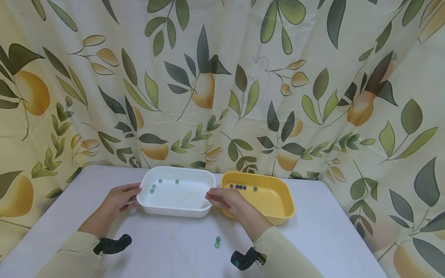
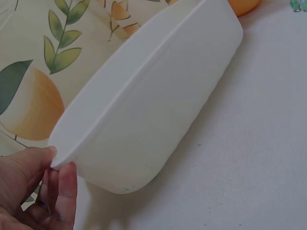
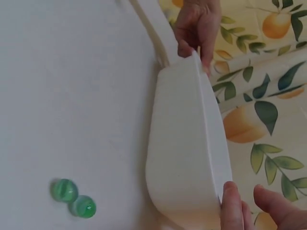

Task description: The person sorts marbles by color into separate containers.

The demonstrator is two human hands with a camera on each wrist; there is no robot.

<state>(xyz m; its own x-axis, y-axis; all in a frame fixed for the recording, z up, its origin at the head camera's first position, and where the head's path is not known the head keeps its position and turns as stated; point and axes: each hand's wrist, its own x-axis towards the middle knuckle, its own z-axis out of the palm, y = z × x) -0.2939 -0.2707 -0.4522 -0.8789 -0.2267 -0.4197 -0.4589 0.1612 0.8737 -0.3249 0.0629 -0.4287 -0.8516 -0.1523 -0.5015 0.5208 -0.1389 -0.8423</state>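
Note:
A white rectangular tray [image 1: 179, 210] holds several green marbles [image 1: 177, 181], mostly toward its left side. My left hand [image 1: 119, 197] grips its left end; in the left wrist view the thumb lies on the rim with fingers beneath. At the opposite end my right hand [image 1: 229, 199] holds the rim, its fingers [image 3: 231, 206] against the outer wall in the right wrist view. Shadow shows along the tray's underside in the left wrist view. Beside it, partly behind my right hand, stands a yellow tray [image 1: 274, 200] with several dark blue marbles [image 1: 240, 187].
Two green marbles [image 1: 217, 242] lie together on the white tablecloth [image 1: 167, 247], nearer to me than the trays. A leaf-and-fruit patterned curtain [image 1: 222, 96] hangs right behind the table. Each wrist wears a black strap [image 1: 112, 244].

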